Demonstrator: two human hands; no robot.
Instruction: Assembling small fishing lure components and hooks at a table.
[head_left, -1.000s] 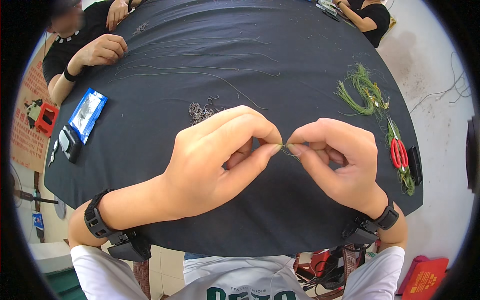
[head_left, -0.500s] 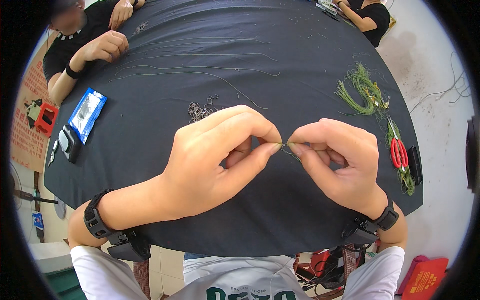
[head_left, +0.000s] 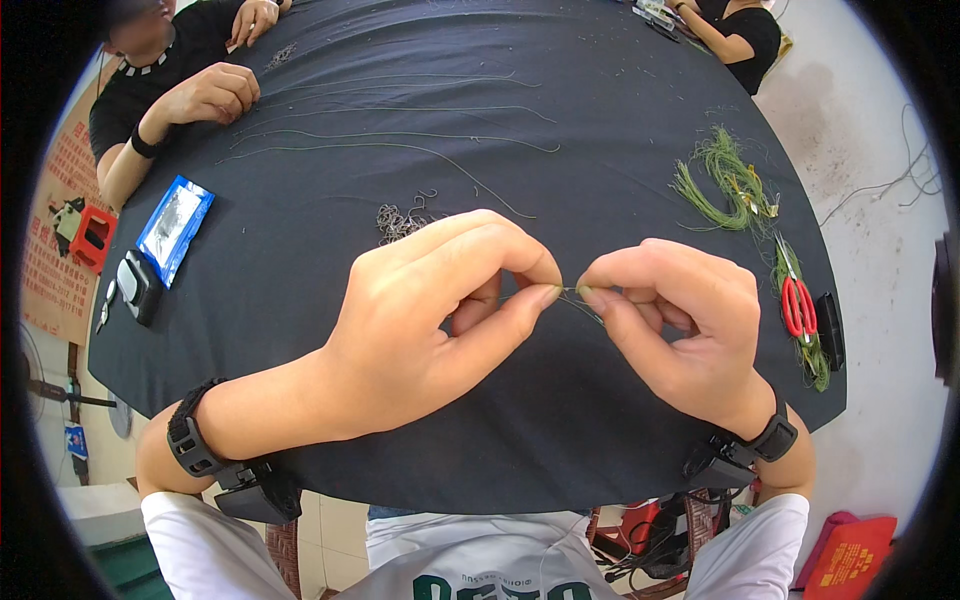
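Note:
My left hand (head_left: 430, 320) pinches thumb and forefinger together above the middle of the dark-covered table. Facing it, my right hand (head_left: 690, 320) is closed in a similar pinch, its fingertips just short of the left ones. A thin green fishing line (head_left: 588, 309) spans the small gap, and a strand slants down to my right thumb. Whatever else the fingertips cover is hidden. Just beyond my left hand lies a pile of small dark fish hooks (head_left: 398, 222), with a few loose ones beside it.
Several cut lines (head_left: 400, 147) lie across the far table. At right are a bundle of green line (head_left: 735, 190) and red-handled scissors (head_left: 798, 305). A blue packet (head_left: 176, 230) and black case (head_left: 140, 285) lie left. A co-worker's hand (head_left: 212, 95) rests far left; another person (head_left: 735, 40) sits far right.
My hands hold almost the same place and the same pinch. At the far left, the co-worker's head and hands have shifted slightly.

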